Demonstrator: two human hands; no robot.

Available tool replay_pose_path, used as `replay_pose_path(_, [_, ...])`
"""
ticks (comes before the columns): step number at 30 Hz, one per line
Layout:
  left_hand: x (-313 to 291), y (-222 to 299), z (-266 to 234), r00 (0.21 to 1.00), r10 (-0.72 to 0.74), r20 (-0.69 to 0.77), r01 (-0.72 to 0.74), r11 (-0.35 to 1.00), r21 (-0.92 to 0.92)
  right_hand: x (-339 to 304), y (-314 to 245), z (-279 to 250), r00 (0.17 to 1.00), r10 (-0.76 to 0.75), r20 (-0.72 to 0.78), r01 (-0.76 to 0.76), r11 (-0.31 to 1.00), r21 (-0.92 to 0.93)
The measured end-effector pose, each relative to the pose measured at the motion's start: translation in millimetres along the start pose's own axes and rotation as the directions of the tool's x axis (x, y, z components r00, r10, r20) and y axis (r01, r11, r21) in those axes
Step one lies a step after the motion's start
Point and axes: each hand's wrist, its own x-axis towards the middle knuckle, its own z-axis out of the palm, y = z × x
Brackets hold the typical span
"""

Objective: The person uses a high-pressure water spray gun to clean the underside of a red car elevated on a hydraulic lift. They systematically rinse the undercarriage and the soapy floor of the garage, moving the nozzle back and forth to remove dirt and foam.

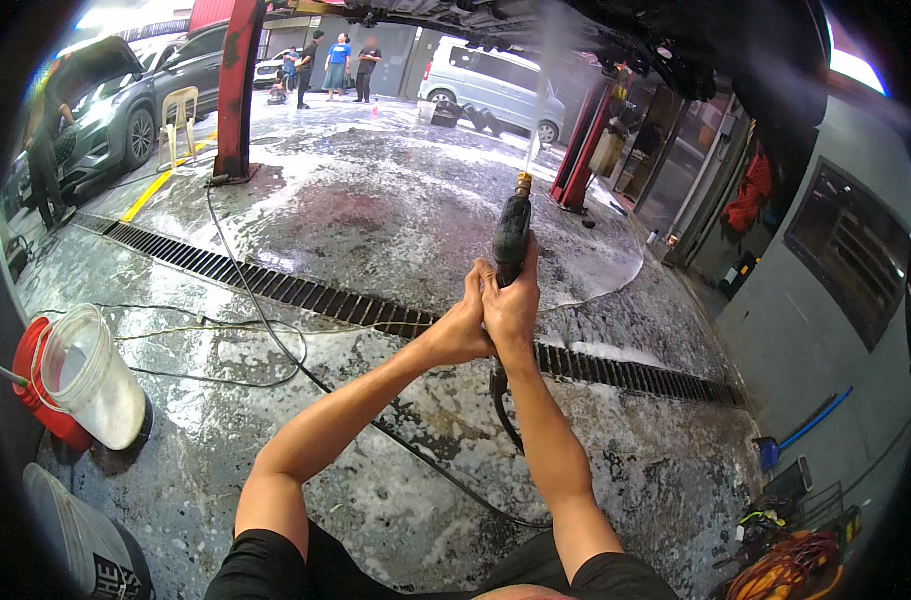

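Out in front of me, a black pressure washer gun (pixel 513 232) with a brass-coloured nozzle tip points up and away. My right hand (pixel 514 308) is closed round its grip. Against it presses my left hand (pixel 460 328), closed at the grip from the left side; its fingers are partly hidden. A white jet of spray (pixel 543 100) leaves the nozzle toward the dark underside of a raised car (pixel 616 28) overhead. From below the grip, a black hose (pixel 503 405) hangs down between my forearms.
A metal drain grate (pixel 326 298) crosses the wet, foamy floor. Red lift posts (pixel 238 90) (pixel 582 140) stand on both sides. Buckets (pixel 96 385) sit at left, a hose (pixel 276 340) trails across the floor, and orange cable (pixel 791 570) lies near right. Several people and parked vehicles are farther off.
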Motion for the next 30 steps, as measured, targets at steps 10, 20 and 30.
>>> replay_pose_path(10, [-35,-32,15,0.992,-0.114,-0.059,0.083,0.921,-0.38,-13,-4,38,0.995,0.036,0.091,-0.046,0.993,0.11])
replay_pose_path(20, [-39,-54,1,0.98,-0.196,0.02,0.137,0.607,-0.783,-1,7,64,0.971,0.081,0.225,-0.008,0.951,-0.309])
replay_pose_path(30, [-33,-118,-27,0.961,-0.17,-0.218,-0.066,0.623,-0.779,10,-27,129,0.933,0.099,0.346,0.031,0.935,-0.353])
